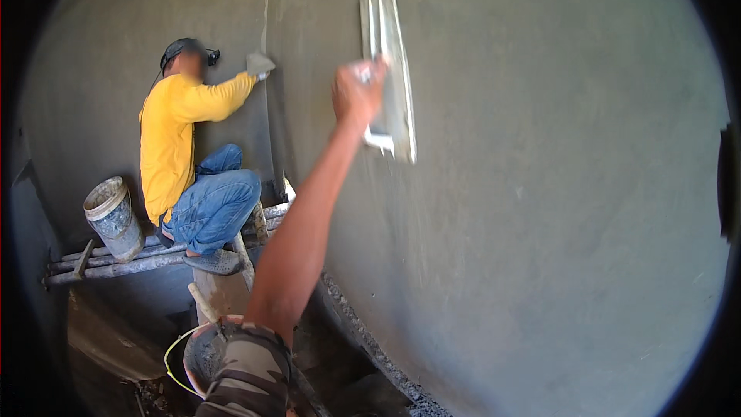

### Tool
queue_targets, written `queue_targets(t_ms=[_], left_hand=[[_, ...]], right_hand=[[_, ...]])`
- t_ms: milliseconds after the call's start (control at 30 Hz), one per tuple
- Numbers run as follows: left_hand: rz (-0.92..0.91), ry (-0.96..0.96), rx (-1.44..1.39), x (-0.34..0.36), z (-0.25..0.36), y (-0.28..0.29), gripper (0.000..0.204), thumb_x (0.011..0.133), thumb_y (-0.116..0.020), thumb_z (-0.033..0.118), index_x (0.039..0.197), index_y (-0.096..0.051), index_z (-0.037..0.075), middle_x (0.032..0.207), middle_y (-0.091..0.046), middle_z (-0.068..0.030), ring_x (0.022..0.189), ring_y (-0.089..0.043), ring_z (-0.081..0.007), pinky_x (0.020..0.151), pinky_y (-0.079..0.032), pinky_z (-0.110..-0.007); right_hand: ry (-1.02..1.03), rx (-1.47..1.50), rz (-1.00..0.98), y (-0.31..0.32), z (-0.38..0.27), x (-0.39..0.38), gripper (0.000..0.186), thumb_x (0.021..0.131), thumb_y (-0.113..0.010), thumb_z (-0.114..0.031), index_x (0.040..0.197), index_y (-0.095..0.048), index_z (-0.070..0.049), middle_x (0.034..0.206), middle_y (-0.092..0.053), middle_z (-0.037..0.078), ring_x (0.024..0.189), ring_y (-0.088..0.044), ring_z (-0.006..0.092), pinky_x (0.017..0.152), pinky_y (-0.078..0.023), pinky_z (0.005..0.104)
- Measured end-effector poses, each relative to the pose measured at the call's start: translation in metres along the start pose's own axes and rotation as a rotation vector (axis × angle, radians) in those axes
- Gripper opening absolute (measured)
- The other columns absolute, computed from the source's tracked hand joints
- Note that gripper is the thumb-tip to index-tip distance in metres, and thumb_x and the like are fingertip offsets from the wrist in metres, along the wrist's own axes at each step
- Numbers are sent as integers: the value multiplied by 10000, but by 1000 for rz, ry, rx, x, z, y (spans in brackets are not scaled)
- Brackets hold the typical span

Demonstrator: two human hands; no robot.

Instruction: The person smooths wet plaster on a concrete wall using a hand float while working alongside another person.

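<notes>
My left hand (356, 93) is raised at arm's length and shut on the handle of a long flat steel trowel (390, 69). The trowel's blade lies upright against the grey, freshly plastered wall (556, 185). My bare forearm runs up from a camouflage sleeve (251, 374) at the lower edge. My right hand is out of the picture.
At the left, a person in a yellow shirt and blue jeans (193, 170) squats on scaffold pipes (116, 266), holding a small trowel (259, 64) to the wall corner. A plaster-smeared bucket (113, 216) stands on the pipes. Another bucket (202, 355) sits below my arm.
</notes>
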State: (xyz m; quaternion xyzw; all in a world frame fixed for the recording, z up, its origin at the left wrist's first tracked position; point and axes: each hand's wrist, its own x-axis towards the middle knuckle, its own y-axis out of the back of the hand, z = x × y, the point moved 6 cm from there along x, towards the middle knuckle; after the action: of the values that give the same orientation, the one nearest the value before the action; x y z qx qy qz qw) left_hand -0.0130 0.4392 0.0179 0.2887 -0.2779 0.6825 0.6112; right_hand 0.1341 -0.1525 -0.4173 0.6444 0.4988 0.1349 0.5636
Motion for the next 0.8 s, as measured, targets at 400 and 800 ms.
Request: queue_targets(t_ms=[400, 800], left_hand=[[-166, 52, -58, -81, 19, -46, 353, 902, -653, 380, 873, -715, 34, 807, -662, -205, 702, -653, -307, 650, -506, -410], [-35, -134, -214, -145, 9, -43, 226, 939, -622, 214, 873, -736, 30, 530, -508, -132, 508, -499, -170, 525, -426, -360]], right_hand=[[27, -2, 29, 28, 13, 2, 600, 894, -601, -426, 1374, -481, -87, 934, -653, 313, 865, -643, 473, 735, -525, 532], [-3, -6, 32, 43, -2, -11, 613, 876, -636, -431, 1370, -488, -98, 861, -656, 304, 809, -644, 478, 710, -529, 532]])
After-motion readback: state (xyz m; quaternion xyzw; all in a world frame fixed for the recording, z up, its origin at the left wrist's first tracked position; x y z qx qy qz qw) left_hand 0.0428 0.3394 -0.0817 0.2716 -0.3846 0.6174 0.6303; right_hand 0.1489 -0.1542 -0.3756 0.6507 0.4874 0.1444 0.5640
